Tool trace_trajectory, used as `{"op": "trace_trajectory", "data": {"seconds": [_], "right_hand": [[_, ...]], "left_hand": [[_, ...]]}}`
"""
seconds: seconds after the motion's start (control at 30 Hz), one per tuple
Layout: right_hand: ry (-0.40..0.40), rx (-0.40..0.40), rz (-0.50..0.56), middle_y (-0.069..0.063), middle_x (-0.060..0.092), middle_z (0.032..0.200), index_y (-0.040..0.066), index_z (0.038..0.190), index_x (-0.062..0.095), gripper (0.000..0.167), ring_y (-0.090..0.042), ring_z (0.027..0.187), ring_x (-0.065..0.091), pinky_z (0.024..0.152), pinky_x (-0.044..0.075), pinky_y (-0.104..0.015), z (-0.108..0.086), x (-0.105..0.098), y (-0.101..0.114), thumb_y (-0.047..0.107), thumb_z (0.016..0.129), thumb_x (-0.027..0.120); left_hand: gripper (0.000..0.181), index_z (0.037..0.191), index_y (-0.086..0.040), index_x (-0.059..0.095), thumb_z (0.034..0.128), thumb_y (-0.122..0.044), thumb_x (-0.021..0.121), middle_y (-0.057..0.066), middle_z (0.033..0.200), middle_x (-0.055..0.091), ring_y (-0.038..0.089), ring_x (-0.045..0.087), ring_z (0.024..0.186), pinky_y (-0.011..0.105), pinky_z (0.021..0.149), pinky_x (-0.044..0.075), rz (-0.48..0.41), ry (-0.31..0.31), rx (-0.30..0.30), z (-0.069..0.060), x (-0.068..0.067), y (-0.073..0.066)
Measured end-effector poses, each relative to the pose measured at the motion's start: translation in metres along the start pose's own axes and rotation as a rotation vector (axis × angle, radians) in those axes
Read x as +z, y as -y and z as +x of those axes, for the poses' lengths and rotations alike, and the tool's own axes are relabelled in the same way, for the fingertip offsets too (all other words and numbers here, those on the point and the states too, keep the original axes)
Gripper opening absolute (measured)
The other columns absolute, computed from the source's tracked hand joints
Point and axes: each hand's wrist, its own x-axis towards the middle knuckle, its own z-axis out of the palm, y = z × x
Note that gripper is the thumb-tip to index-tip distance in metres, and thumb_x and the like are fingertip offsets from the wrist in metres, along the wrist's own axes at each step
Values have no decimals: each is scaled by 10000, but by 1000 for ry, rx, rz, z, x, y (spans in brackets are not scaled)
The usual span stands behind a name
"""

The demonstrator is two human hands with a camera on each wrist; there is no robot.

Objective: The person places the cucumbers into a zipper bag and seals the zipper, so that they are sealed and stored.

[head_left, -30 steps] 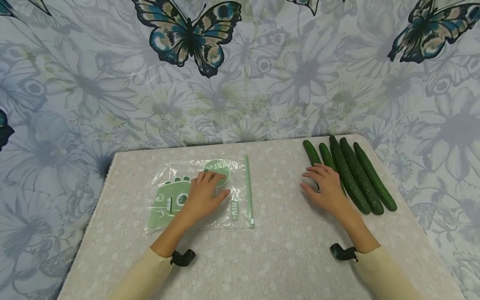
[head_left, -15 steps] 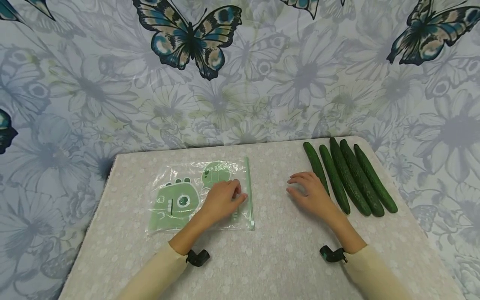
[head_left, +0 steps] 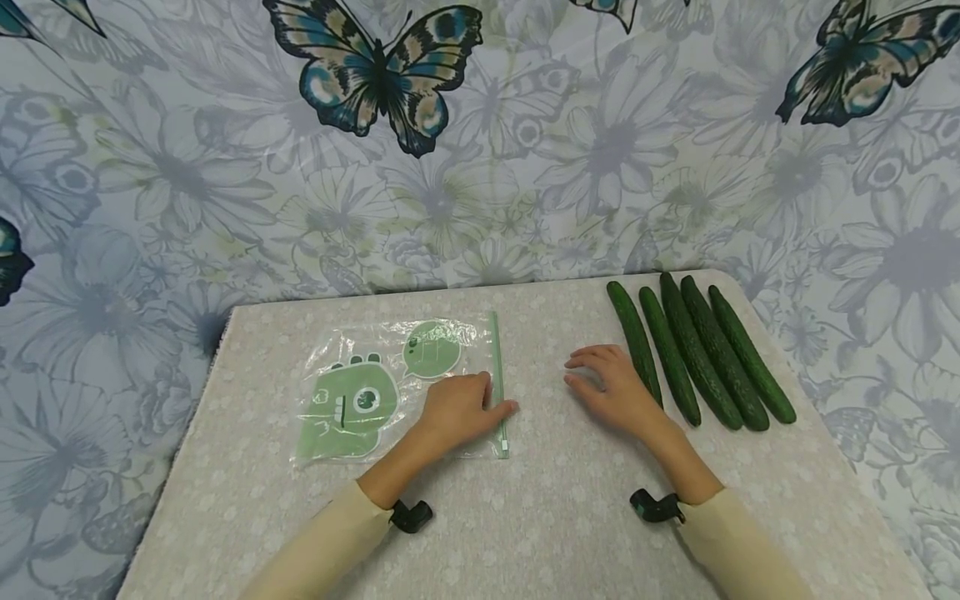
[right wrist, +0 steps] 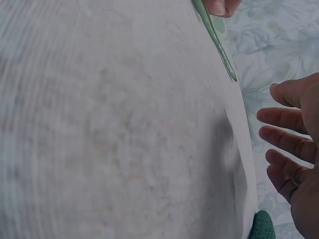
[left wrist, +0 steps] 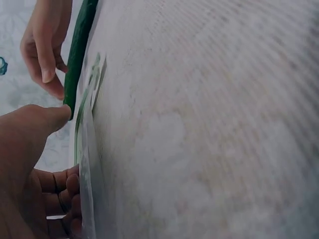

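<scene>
A clear plastic zip bag (head_left: 360, 333) with a green cartoon print lies flat, its green zip strip (head_left: 496, 350) on the right. Over the bag's right part is my left hand (head_left: 457, 408), fingers bent and thumb pointing past the strip. In the left wrist view, the bent fingers (left wrist: 72, 184) touch the bag's edge (left wrist: 87, 164), with the thumb apart from them. My right hand (head_left: 615, 396) hovers between the bag and several cucumbers (head_left: 701, 354), nearest to the leftmost one. Its fingers (right wrist: 284, 142) are spread, loosely bent, and hold nothing.
A pale flowered cloth covers the table (head_left: 555, 517). Its back edge meets a wall covering (head_left: 480, 208) printed with flowers and butterflies. The cucumbers lie side by side at the back right. Black wrist straps (head_left: 411, 517) sit at both cuffs.
My left hand has slid right across the bag to its zip strip, its fingers bending more. My right hand has moved left, off the cucumbers. Bag and cucumbers stay in place.
</scene>
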Motion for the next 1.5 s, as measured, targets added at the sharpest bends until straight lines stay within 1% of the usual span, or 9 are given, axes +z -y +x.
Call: {"op": "trace_trajectory", "data": {"seconds": [0.1,0.2,0.37,0.57,0.83,1.03,1.17,1.23,1.5], "right_hand": [[6,-4,5,-139,716,1354,90,1197,790,245,-385,1335,575,1146,460,-623,2,2,3,256,1017,764],[9,-6,17,-131,717,1355,92,1200,790,246,-383,1338,573,1151,457,-618,3,4,7,257,1019,761],[24,-1,69,-129,713,1368,93,1219,783,252,-374,1336,571,1147,454,-619,8,7,12,255,1029,746],[77,30,145,-88,719,1369,115,1280,765,305,-324,1305,623,1109,513,-569,16,14,19,304,1045,725],[133,114,322,-52,778,1235,109,1306,746,339,-229,1117,750,961,625,-434,28,28,34,334,1057,706],[193,173,413,-84,792,1016,99,1153,774,258,-185,845,746,783,617,-305,38,43,48,327,1057,704],[255,209,543,-185,761,902,36,1060,759,261,-245,700,732,636,642,-335,43,51,57,287,1070,687],[281,216,575,-199,750,878,13,1040,751,282,-243,691,726,610,644,-345,44,56,60,282,1078,674],[314,258,598,-154,751,822,33,997,757,248,-175,636,694,542,607,-323,46,70,66,260,1067,686]], "left_hand": [[504,756,-222,581,952,-680,662,-61,658,595,153,580,599,330,512,425,41,-15,-14,1,2,-2],[400,736,-217,578,952,-541,672,-60,645,585,156,557,585,334,494,403,46,-28,-12,2,3,-3],[248,709,-215,542,904,-326,648,-76,624,531,124,476,568,308,478,346,-3,-52,1,2,3,0],[228,723,-222,533,900,-297,655,-79,633,522,128,471,581,310,511,353,-98,-49,-20,-3,-4,1],[164,752,-232,573,891,-271,651,-105,614,525,78,466,558,287,511,364,-223,-82,-39,-14,-10,5],[115,833,-228,648,945,-250,666,-102,679,580,62,502,600,258,561,407,-366,-55,-58,-19,-9,14],[125,872,-215,696,984,-267,706,-85,742,642,77,551,641,257,590,448,-468,-34,-59,-21,-12,18],[123,888,-208,713,995,-270,714,-79,764,668,78,565,654,255,599,459,-497,-24,-57,-22,-13,19],[101,925,-174,735,999,-240,720,-62,791,692,77,560,666,238,613,456,-544,15,-36,-24,-16,20]]}}
